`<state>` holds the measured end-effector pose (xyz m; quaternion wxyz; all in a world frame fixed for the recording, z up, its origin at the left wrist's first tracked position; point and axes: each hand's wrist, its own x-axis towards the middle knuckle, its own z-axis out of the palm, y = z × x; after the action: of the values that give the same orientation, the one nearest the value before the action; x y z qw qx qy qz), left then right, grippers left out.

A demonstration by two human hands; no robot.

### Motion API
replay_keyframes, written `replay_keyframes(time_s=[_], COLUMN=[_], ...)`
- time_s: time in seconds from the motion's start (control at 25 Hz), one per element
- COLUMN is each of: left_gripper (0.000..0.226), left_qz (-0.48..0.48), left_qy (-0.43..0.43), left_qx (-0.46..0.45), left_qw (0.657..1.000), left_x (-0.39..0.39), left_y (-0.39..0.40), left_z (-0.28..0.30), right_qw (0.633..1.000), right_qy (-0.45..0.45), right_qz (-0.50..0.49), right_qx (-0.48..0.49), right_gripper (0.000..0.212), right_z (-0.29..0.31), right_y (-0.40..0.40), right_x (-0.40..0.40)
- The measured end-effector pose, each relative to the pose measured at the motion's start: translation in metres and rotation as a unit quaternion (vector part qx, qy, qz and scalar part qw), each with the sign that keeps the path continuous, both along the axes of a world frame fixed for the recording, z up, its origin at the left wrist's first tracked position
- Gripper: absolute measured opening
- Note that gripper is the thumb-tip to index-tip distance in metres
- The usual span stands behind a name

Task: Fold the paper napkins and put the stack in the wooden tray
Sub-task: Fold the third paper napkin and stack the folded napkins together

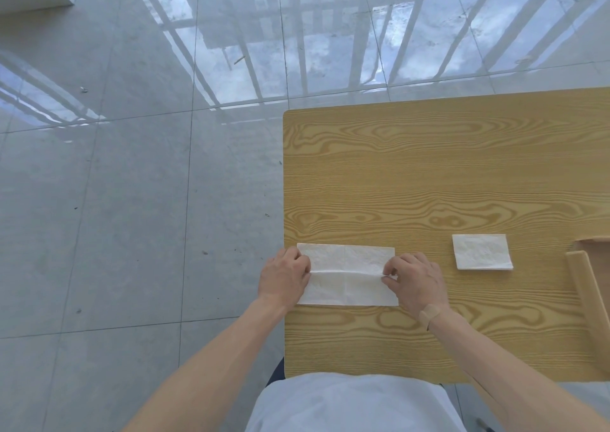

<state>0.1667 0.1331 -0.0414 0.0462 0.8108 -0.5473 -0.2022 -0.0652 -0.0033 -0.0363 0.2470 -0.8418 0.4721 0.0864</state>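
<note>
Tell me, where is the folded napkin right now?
In the head view the folded napkin lies flat on the table, right of the right hand and just left of the wooden tray at the frame's edge.

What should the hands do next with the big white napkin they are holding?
Probably finish the fold: bring the napkin edge over and press the crease flat. The left hand and right hand each pinch an end of the middle fold line, so the fold looks only half made. A smaller folded napkin already lies to the right, beside the wooden tray.
</note>
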Motion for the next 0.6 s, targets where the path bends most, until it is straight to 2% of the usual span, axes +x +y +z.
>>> replay_keyframes(time_s=[0.28, 0.6], left_gripper=[0.004, 0.006], left_qz=[0.012, 0.029], left_qy=[0.031, 0.029], left_qx=[-0.007, -0.079], left_qw=[0.999, 0.996], left_x=[0.003, 0.013], left_y=[0.004, -0.008], left_z=[0.001, 0.018], right_qw=[0.999, 0.995], right_qy=[-0.021, -0.089], right_qz=[-0.019, -0.036], right_qx=[0.037, -0.009], right_gripper=[0.007, 0.011], right_z=[0.006, 0.022], right_y=[-0.005, -0.020], right_x=[-0.004, 0.003])
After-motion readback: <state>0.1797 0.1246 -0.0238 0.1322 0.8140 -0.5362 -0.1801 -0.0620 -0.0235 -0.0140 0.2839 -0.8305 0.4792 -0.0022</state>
